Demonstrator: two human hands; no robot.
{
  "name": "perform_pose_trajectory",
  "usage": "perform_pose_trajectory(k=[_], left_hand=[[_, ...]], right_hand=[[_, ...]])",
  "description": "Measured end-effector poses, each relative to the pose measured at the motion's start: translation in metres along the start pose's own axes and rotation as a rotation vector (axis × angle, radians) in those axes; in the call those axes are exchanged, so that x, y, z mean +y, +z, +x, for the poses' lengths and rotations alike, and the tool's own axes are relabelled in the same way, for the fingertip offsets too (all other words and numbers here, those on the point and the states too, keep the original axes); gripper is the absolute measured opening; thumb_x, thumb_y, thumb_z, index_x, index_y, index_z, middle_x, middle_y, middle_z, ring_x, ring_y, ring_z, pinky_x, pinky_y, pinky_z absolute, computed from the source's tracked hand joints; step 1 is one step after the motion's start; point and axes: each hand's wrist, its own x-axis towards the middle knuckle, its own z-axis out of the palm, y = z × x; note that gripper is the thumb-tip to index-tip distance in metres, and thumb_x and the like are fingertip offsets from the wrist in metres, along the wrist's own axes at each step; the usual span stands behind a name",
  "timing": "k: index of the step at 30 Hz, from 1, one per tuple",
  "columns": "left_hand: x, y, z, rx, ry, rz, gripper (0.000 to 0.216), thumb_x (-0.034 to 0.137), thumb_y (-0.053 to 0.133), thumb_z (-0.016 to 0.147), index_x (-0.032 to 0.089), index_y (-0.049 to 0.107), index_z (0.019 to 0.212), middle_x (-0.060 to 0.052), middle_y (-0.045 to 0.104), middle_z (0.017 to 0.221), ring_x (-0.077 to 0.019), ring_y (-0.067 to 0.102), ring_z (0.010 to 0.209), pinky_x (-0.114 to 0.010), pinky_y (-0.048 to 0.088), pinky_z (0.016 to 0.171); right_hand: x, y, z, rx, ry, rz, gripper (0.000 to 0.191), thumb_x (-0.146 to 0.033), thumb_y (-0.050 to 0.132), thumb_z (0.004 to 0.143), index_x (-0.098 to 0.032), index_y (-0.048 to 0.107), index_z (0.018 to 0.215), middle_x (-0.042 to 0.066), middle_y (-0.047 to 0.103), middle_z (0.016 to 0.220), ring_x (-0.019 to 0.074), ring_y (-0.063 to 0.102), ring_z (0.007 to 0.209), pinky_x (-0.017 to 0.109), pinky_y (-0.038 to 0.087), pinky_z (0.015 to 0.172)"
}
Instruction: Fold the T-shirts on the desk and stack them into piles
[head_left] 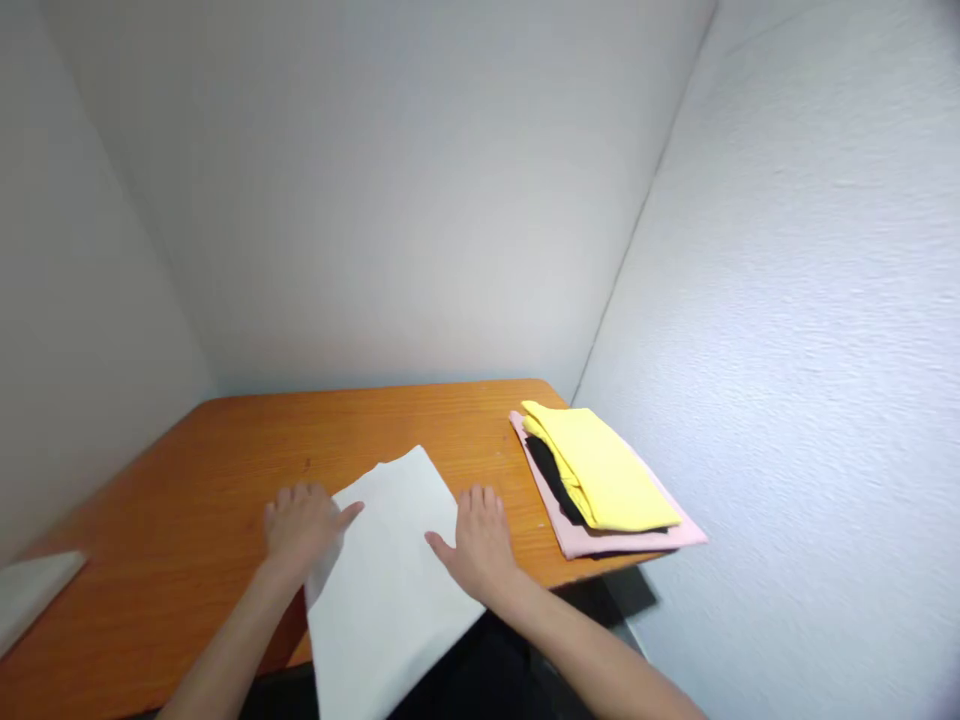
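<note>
- While the left hand (304,525) and the right hand (478,540) lie palm down at the two sides of the white cloth (397,570), both are open, with thumbs spread apart from fingers; I cannot see any pinch.
- Each thumb reaches inward over the cloth; whether fingertips press it, I cannot tell.
- The cloth lies between the hands, on the near part of the wooden table (337,420), and its near end extends past the edge.
- I judge that the step in hand is to arrange or smooth this cloth; the next move calls for even, gentle control of both sides.
- To the right is a stack: yellow cloth (607,470) above black cloth (550,468) and pink cloth (555,515).
- At the far left, a white object (37,590) is partly visible.
</note>
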Motion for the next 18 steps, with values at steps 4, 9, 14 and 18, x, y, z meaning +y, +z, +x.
perform_pose_trajectory(k=[4,9,14,18], left_hand=[[0.002,0.015,-0.002,-0.088,0.150,-0.119,0.060,0.059,0.029,0.090,0.013,0.068,0.093,-0.022,0.067,0.106,-0.0391,0.059,0.104,-0.047,0.043,0.087],[0.037,-0.022,-0.008,-0.146,0.232,-0.371,0.049,0.059,0.027,0.092,0.022,0.059,0.095,-0.011,0.071,0.088,-0.0305,0.066,0.085,-0.032,0.042,0.068],[0.112,-0.130,0.008,0.101,0.347,-0.501,0.046,0.065,0.038,0.089,0.022,0.053,0.081,0.000,0.058,0.064,-0.0188,0.056,0.062,-0.025,0.029,0.056],[0.196,-0.199,0.043,0.281,0.499,-0.575,0.049,0.063,0.042,0.089,0.018,0.058,0.087,-0.001,0.060,0.072,-0.0164,0.055,0.065,-0.024,0.030,0.058]], right_hand=[[0.015,-0.010,-0.033,-0.021,0.081,0.001,0.049,-0.052,0.054,0.091,-0.008,0.063,0.112,0.021,0.062,0.118,0.0388,0.052,0.117,0.051,0.039,0.101],[0.041,-0.040,-0.060,-0.008,0.076,0.205,0.031,-0.040,0.047,0.096,-0.016,0.056,0.113,0.010,0.067,0.089,0.0276,0.064,0.082,0.038,0.050,0.074],[0.108,-0.139,-0.062,0.279,0.117,0.581,0.029,-0.049,0.054,0.091,-0.020,0.054,0.094,0.004,0.066,0.088,0.0205,0.062,0.082,0.030,0.047,0.073],[0.172,-0.213,-0.047,0.367,0.217,0.717,0.035,-0.050,0.060,0.086,-0.017,0.056,0.097,0.005,0.066,0.088,0.0181,0.061,0.078,0.028,0.048,0.066]])
